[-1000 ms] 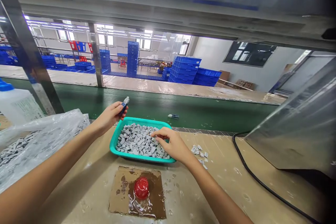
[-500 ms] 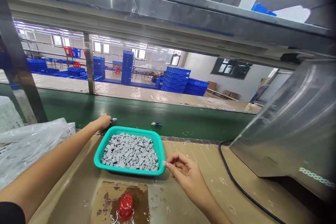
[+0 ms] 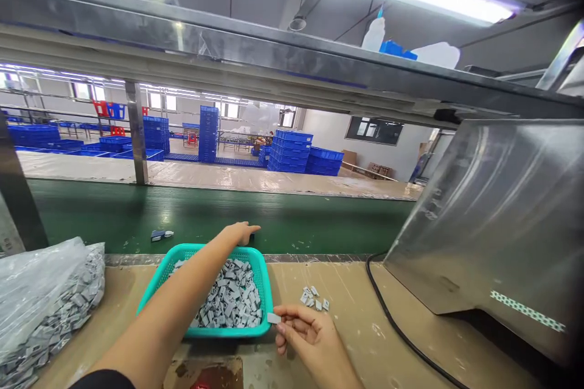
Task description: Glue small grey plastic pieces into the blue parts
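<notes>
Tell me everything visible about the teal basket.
The teal basket looks plastic: roughly rectangular, rounded corners, thick rim, perforated walls. It stands upright on the brown bench by the green belt, holding many small grey parts. The left forearm crosses over it, hiding part; a grey piece in the right hand sits at its near right corner, contact unclear.

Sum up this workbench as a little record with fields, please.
Basket: turquoise, holding many grey pieces
Left hand: over the green belt, at a mostly hidden dark item; grip unclear
Right hand: pinching one grey piece beside the basket's right rim
Dark-and-grey part: lying on the belt, left
Plastic bag: left of basket
</notes>
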Tool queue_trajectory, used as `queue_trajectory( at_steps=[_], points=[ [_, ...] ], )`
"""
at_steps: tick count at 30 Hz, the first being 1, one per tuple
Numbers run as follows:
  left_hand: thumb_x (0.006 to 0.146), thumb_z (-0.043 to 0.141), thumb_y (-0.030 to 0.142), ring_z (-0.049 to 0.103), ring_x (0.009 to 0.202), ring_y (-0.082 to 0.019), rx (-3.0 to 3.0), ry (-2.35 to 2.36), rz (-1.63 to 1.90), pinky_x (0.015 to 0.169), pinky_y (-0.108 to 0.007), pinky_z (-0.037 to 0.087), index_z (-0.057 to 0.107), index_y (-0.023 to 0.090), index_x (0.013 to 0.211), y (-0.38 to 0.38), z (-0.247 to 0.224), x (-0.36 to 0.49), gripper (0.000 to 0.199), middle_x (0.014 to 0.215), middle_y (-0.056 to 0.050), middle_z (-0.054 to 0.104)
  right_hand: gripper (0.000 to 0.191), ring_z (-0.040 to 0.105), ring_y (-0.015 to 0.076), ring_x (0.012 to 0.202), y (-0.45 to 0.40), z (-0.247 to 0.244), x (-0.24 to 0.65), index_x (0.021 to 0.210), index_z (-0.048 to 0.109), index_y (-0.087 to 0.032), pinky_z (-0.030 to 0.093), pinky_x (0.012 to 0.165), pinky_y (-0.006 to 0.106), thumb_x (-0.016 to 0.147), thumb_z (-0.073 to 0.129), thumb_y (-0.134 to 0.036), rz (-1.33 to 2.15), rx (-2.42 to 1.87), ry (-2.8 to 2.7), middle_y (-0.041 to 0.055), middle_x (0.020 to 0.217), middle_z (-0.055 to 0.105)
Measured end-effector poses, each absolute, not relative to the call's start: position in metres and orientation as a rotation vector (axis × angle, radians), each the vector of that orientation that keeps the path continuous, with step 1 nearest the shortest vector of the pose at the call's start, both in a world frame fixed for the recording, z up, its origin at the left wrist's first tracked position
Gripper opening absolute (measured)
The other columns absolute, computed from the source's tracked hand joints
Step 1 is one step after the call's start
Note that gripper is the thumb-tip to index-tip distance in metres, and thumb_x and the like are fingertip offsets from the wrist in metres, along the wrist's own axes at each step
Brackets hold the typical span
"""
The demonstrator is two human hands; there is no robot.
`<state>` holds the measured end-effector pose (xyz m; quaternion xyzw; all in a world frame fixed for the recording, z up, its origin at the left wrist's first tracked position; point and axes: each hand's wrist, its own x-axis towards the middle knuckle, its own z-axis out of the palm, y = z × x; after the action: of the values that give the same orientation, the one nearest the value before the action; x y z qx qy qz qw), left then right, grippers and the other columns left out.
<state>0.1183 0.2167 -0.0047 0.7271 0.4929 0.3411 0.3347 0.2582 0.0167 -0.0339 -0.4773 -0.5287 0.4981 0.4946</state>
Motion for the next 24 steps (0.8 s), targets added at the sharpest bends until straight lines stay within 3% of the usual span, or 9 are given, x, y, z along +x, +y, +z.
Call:
queue_trajectory(
  at_steps=[8, 14, 18, 24],
  points=[
    [0.081, 0.051, 0.028, 0.057, 0.08, -0.014, 1.859, 1.231, 0.953, 0.066, -0.026, 0.048, 0.057, 0.018, 0.091, 0.193, 0.014, 0.084, 0.015, 0.09, -0.003, 0.058, 0.041, 0.047, 0.0085, 0.042, 0.024, -0.049, 0.26, 0.071, 0.061, -0.015, 0.04, 0.039, 0.018, 0.05, 0.077, -0.047, 1.109, -1.127, -1.184, -0.0021, 0.055, 0.051],
    [0.085, 0.042, 0.031, 0.051, 0.056, -0.007, 1.642, 1.165, 1.126, 0.046, -0.019, 0.04, 0.052, 0.014, 0.094, 0.157, 0.053, 0.041, 0.021, 0.076, -0.001, 0.055, 0.034, 0.05, 0.0109, 0.046, 0.021, -0.047, 0.258, 0.072, 0.059, -0.014, 0.043, 0.043, 0.021, 0.059, 0.071, -0.044, 1.091, -1.143, -1.297, -0.0009, 0.055, 0.052],
    [0.087, 0.035, 0.034, 0.054, 0.062, -0.009, 1.36, 1.049, 1.095, 0.055, -0.022, 0.045, 0.048, 0.02, 0.103, 0.094, 0.05, 0.014, 0.025, 0.087, -0.003, 0.057, 0.029, 0.051, 0.0126, 0.05, 0.018, -0.043, 0.255, 0.074, 0.057, -0.014, 0.045, 0.048, 0.024, 0.065, 0.066, -0.04, 1.058, -1.161, -1.465, 0.0002, 0.058, 0.052],
    [0.082, 0.049, 0.025, 0.053, 0.065, -0.01, 0.642, 0.781, 0.963, 0.058, -0.023, 0.047, 0.056, 0.015, 0.095, 0.028, 0.031, -0.003, 0.018, 0.09, -0.005, 0.056, 0.021, 0.046, 0.0103, 0.052, 0.018, -0.037, 0.253, 0.072, 0.056, -0.015, 0.041, 0.05, 0.022, 0.065, 0.065, -0.033, 1.0, -1.233, -1.5, -0.0023, 0.058, 0.048]
  ],
)
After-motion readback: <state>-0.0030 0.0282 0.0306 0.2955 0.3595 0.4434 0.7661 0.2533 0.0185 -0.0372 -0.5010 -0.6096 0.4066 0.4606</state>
